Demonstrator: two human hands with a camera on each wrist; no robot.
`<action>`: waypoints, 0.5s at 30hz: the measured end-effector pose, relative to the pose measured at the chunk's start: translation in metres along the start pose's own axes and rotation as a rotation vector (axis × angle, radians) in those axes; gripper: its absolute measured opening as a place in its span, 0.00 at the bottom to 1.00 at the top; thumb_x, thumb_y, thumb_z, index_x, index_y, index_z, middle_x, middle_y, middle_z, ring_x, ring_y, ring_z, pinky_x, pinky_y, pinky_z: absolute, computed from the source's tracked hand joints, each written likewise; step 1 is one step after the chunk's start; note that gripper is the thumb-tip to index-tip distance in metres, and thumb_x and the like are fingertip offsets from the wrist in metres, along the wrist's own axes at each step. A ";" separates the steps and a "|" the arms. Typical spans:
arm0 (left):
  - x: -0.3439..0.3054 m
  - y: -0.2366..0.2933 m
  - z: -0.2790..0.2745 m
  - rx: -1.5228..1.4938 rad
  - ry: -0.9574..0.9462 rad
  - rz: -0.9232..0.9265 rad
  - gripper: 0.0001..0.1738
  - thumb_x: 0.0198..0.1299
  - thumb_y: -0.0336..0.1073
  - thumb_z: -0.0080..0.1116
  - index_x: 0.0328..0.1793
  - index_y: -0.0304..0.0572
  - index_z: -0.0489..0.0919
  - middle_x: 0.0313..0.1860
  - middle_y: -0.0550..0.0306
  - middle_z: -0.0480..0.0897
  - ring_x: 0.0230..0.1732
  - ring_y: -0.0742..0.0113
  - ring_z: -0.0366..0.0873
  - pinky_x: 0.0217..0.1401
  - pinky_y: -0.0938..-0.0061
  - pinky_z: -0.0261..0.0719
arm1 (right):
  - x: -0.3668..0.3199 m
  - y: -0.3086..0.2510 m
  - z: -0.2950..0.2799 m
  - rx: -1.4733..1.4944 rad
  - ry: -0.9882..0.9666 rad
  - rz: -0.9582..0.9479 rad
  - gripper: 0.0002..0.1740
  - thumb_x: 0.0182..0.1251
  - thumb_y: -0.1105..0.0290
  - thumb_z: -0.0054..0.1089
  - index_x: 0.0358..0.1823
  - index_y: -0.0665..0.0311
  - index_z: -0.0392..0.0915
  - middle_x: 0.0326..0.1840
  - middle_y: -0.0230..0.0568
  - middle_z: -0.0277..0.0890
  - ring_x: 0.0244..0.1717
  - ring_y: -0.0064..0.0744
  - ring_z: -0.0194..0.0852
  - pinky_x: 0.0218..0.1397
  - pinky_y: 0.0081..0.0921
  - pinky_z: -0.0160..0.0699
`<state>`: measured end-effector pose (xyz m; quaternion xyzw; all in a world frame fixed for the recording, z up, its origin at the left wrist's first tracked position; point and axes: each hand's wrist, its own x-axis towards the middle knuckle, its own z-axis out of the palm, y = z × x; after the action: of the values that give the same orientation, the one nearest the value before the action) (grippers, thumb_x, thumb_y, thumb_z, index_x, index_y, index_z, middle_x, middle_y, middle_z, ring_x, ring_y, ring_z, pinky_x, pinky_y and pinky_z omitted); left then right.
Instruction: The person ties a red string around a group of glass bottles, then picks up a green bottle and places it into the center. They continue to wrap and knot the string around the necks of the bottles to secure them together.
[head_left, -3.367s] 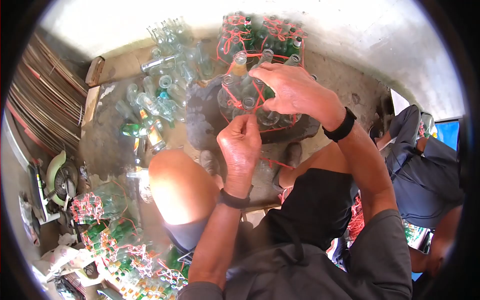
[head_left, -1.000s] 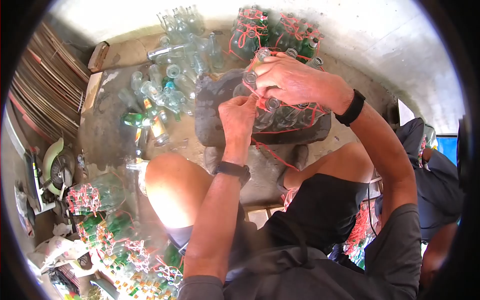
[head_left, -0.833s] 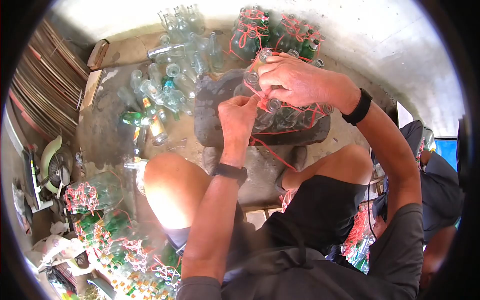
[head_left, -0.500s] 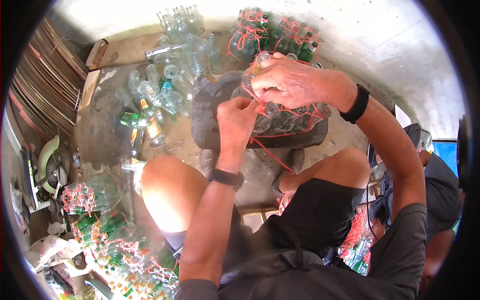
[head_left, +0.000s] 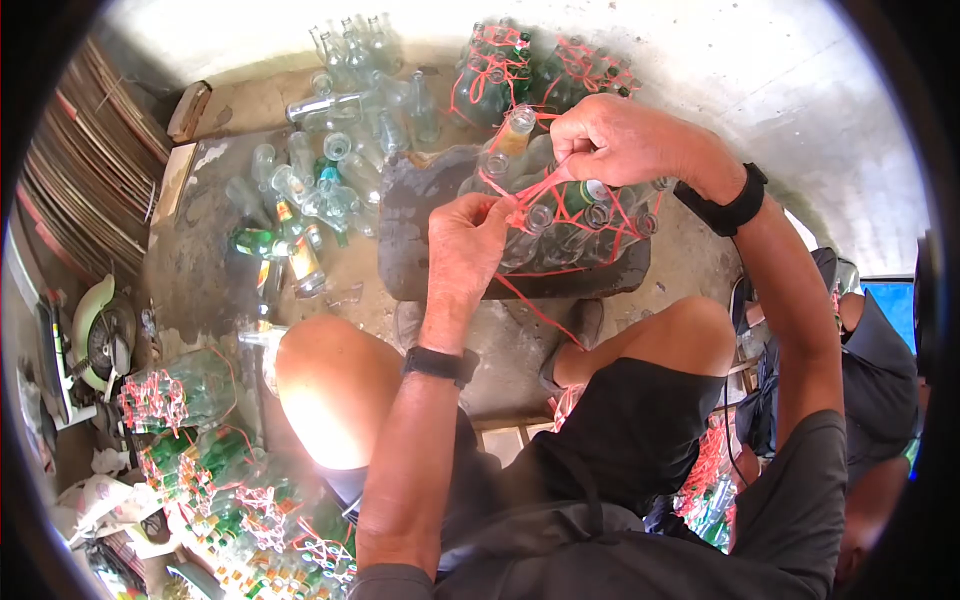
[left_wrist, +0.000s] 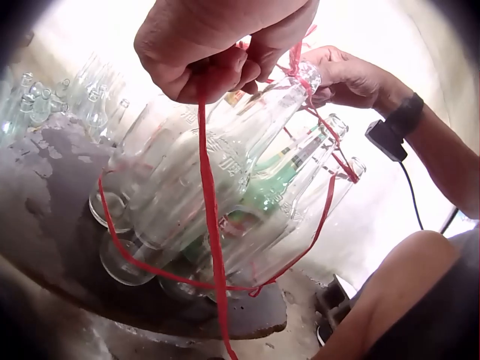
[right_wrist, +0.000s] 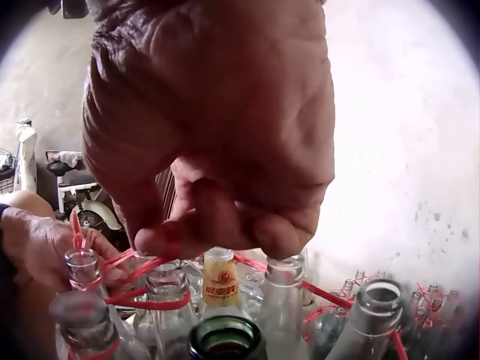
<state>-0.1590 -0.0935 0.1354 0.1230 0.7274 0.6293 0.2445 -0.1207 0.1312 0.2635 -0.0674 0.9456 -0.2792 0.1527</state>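
Observation:
Clear bottles and a green one (right_wrist: pixel 226 339) stand bundled on a dark slab (head_left: pixel 415 235), with red string (left_wrist: pixel 208 187) around their lower bodies and across their necks. At the bundle's near left side, my left hand (head_left: pixel 465 245) pinches the red string by a bottle neck; a long strand hangs from its curled fingers in the left wrist view. Above the bottles, my right hand (head_left: pixel 625 140) pinches red strands between thumb and fingers, pulled taut from the left hand. A bottle with a yellow label (right_wrist: pixel 220 279) stands below the right hand in the right wrist view.
Loose bottles (head_left: pixel 340 180) lie left of the slab. Two tied bundles (head_left: pixel 490 80) stand behind, near the white wall (head_left: pixel 720 60). More tied bottles (head_left: pixel 210 470) are at the lower left. Another person (head_left: pixel 875 370) is at the right, and the wearer's knees flank the near side.
My right hand has lifted off the bottle necks and moved up and right, drawing the red strands out. My left hand keeps its pinch beside the same bottle neck.

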 end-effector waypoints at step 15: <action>0.010 -0.012 0.013 -0.162 -0.094 0.039 0.09 0.70 0.31 0.67 0.46 0.30 0.92 0.29 0.62 0.88 0.30 0.82 0.74 0.30 0.76 0.72 | -0.004 0.033 0.021 0.052 0.270 -0.152 0.06 0.72 0.73 0.57 0.36 0.67 0.75 0.27 0.41 0.75 0.29 0.33 0.73 0.36 0.36 0.72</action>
<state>-0.1595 -0.0798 0.1208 0.1464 0.6592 0.6842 0.2753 -0.1112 0.1494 0.2300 -0.0967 0.9421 -0.3210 0.0040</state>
